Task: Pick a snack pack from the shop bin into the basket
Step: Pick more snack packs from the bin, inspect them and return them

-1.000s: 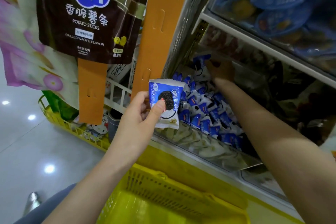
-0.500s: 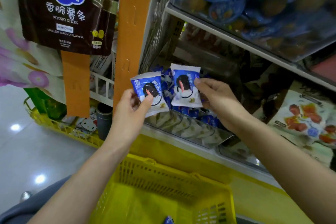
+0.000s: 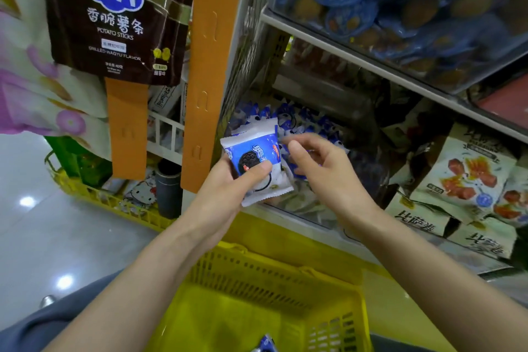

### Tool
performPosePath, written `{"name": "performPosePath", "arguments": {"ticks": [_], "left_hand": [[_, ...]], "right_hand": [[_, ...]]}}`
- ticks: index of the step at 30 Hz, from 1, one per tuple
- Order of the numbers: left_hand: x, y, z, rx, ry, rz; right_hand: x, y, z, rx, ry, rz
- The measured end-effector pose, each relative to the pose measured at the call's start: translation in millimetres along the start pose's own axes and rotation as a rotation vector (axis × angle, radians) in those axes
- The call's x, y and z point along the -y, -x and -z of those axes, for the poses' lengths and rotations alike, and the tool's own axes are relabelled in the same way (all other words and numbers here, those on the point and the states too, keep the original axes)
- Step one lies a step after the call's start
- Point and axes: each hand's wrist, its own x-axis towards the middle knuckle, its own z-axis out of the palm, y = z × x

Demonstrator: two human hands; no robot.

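Two packs (image 3: 257, 163) now in left hand (image 3: 225, 188)

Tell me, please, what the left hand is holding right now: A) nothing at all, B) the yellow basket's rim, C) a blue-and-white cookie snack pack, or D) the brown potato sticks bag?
C: the left hand grips a blue-and-white cookie snack pack, thumb pressed across its front, above the yellow basket, while the potato sticks bag hangs untouched up on the rack.
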Motion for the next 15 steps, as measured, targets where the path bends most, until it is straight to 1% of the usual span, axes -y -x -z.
{"name": "performPosePath", "arguments": {"ticks": [1,3,5,8,10,11,15], "left_hand": [[-1.4,0.2,1.4,0.019,-0.006,0.0],[-4.0,0.6,3.4,0.057,-0.024,0.001],[-5.2,0.3,4.8,0.061,-0.029,0.001],[-5.9,-1.0,7.0,0.028,-0.001,0.012],[-7.1,-1.8,9.1,0.021,-0.024,-0.003],[-8.0,-2.5,10.7,-0.001,-0.035,-0.015],[-9.1,-8.9,22.5,-0.173,-0.076,-0.069]], "right_hand": [[-0.6,-2.7,1.4,0.022,-0.014,-0.045],[-2.0,-7.2,3.1,0.135,-0.082,-0.167],[-4.0,-11.4,3.5,0.205,-0.103,-0.236],[-6.0,-20.3,3.8,0.198,-0.108,-0.258],[-8.9,-29.1,5.5,0.157,-0.156,-0.271],[-10.1,-34.5,6.8,0.109,-0.19,-0.285],[-16.8,-70.0,17.1,-0.151,-0.267,-0.279]]}}
